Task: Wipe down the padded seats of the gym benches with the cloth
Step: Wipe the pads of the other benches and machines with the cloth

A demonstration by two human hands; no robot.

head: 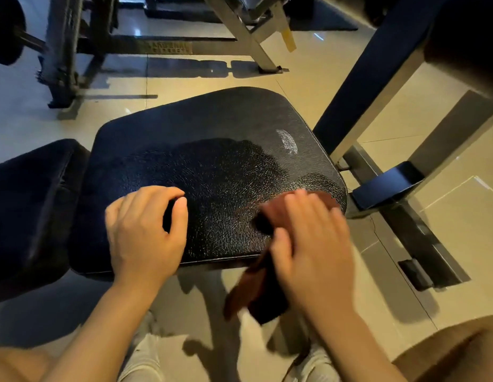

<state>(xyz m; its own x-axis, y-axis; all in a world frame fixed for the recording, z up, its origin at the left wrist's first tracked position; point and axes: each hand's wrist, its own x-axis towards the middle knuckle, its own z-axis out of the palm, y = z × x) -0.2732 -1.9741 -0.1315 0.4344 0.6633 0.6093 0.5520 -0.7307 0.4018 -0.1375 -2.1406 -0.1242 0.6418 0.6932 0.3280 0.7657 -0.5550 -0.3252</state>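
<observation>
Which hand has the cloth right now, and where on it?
The right hand presses the reddish-brown cloth flat at its upper end; the rest hangs off the black padded seat. The left hand holds nothing.

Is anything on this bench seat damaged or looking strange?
Yes. The black padded seat has a whitish scuffed patch near its far right corner, where the surface looks worn or scraped. The covering is also finely cracked across the middle. Nothing looks spilled.
</observation>
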